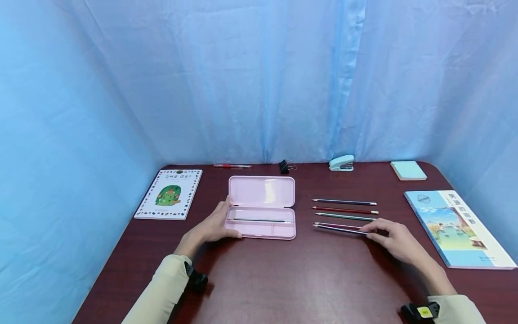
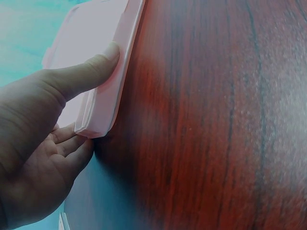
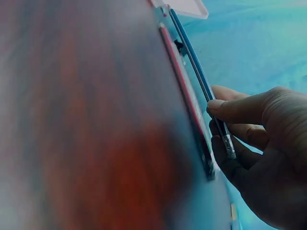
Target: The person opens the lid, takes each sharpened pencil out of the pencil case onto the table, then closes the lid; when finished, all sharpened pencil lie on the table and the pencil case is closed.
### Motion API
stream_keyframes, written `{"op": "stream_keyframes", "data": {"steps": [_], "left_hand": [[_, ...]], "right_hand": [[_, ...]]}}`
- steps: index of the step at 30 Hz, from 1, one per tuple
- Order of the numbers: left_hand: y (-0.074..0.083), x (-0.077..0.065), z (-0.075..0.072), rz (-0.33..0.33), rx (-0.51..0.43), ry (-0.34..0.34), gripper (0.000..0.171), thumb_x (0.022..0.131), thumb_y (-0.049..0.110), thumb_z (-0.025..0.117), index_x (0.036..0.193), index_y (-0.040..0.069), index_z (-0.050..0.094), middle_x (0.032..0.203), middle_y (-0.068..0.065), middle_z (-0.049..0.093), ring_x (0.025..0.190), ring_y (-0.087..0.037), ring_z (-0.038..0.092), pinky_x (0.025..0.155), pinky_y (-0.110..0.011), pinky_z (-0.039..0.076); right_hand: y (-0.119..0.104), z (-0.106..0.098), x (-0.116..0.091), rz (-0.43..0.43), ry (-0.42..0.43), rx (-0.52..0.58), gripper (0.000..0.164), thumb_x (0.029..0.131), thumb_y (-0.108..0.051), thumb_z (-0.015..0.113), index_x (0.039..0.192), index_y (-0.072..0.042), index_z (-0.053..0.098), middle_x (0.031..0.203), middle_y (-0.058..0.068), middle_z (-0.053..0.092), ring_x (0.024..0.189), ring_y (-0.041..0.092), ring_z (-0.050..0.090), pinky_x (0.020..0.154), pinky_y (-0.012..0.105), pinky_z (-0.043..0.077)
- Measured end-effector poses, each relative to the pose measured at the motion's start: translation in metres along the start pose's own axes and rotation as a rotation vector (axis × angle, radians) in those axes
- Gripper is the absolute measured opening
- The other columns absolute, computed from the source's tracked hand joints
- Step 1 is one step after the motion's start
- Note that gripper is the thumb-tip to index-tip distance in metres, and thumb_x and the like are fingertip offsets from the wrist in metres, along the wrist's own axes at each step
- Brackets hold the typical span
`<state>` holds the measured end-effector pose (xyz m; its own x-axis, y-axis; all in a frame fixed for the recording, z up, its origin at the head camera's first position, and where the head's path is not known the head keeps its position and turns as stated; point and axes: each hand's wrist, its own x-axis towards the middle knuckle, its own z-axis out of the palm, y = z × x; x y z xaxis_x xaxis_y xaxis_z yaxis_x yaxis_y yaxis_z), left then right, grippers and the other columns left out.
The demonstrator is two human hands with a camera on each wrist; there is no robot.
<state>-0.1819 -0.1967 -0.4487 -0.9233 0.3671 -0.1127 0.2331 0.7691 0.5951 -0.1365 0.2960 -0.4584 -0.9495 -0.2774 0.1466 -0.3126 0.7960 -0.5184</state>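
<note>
Pencil (image 3: 194, 62) is pinched in the right grip (image 1: 395, 239), tip toward the case (image 1: 255, 191) held in the left grip (image 1: 214, 226).

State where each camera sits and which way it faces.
Head: on the person's head, facing forward and down over the table; left hand, right hand and sleeves show.
Left wrist: on that wrist, facing the pink case; the left hand shows.
Right wrist: on that wrist, facing the dark pencil; the right hand shows, pinching it.
Shared: head and left wrist both show the case.
</note>
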Motion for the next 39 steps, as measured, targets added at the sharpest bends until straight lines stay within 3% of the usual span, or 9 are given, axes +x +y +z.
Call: {"op": "stream_keyframes", "data": {"steps": [10, 17, 21, 27, 33, 39], "left_hand": [[-0.001, 0.001, 0.000, -0.008, 0.010, -0.016, 0.122, 0.067, 0.046, 0.079, 0.148, 0.008, -0.004, 0.147, -0.015, 0.019, 0.133, -0.021, 0.022, 0.108, -0.039, 0.022], [0.001, 0.000, 0.000, -0.013, 0.002, -0.018, 0.122, 0.066, 0.047, 0.079, 0.148, 0.008, -0.004, 0.147, -0.014, 0.020, 0.132, -0.021, 0.023, 0.107, -0.040, 0.023], [0.001, 0.000, 0.000, -0.013, 0.004, -0.012, 0.122, 0.066, 0.047, 0.079, 0.148, 0.008, -0.003, 0.146, -0.014, 0.021, 0.131, -0.021, 0.026, 0.107, -0.039, 0.024], [0.000, 0.000, 0.001, -0.010, 0.005, -0.011, 0.122, 0.067, 0.045, 0.079, 0.148, 0.008, -0.004, 0.146, -0.014, 0.021, 0.131, -0.021, 0.025, 0.107, -0.039, 0.024], [-0.001, 0.001, 0.001, 0.000, -0.002, -0.008, 0.122, 0.066, 0.045, 0.080, 0.148, 0.008, -0.003, 0.145, -0.015, 0.022, 0.130, -0.021, 0.026, 0.107, -0.039, 0.024], [0.000, 0.000, 0.000, 0.006, 0.000, -0.006, 0.122, 0.066, 0.044, 0.080, 0.148, 0.007, -0.002, 0.145, -0.015, 0.022, 0.131, -0.022, 0.026, 0.107, -0.039, 0.024]], "right_hand": [[0.010, 0.005, -0.010, -0.045, 0.064, -0.059, 0.026, 0.080, -0.003, 0.068, 0.094, -0.025, 0.071, 0.096, -0.008, 0.063, 0.085, 0.008, 0.056, 0.069, 0.031, 0.047], [-0.002, 0.002, -0.006, -0.086, 0.074, -0.095, 0.026, 0.079, -0.003, 0.069, 0.096, -0.023, 0.070, 0.095, -0.007, 0.062, 0.085, 0.012, 0.056, 0.071, 0.036, 0.047], [-0.023, 0.004, 0.011, -0.149, 0.103, -0.083, 0.024, 0.079, -0.004, 0.069, 0.096, -0.022, 0.070, 0.094, -0.009, 0.061, 0.084, 0.010, 0.055, 0.072, 0.037, 0.047], [-0.070, 0.027, 0.053, -0.311, 0.085, 0.059, 0.024, 0.077, -0.002, 0.069, 0.098, -0.015, 0.069, 0.096, -0.006, 0.063, 0.088, 0.012, 0.059, 0.075, 0.036, 0.048], [-0.119, 0.060, 0.089, -0.377, -0.035, 0.132, 0.027, 0.079, -0.005, 0.070, 0.105, -0.010, 0.067, 0.102, 0.002, 0.062, 0.093, 0.020, 0.058, 0.080, 0.039, 0.046], [-0.149, 0.090, 0.105, -0.389, -0.171, 0.119, 0.027, 0.081, -0.003, 0.066, 0.107, -0.007, 0.064, 0.099, 0.006, 0.062, 0.091, 0.019, 0.058, 0.081, 0.036, 0.047]]}}
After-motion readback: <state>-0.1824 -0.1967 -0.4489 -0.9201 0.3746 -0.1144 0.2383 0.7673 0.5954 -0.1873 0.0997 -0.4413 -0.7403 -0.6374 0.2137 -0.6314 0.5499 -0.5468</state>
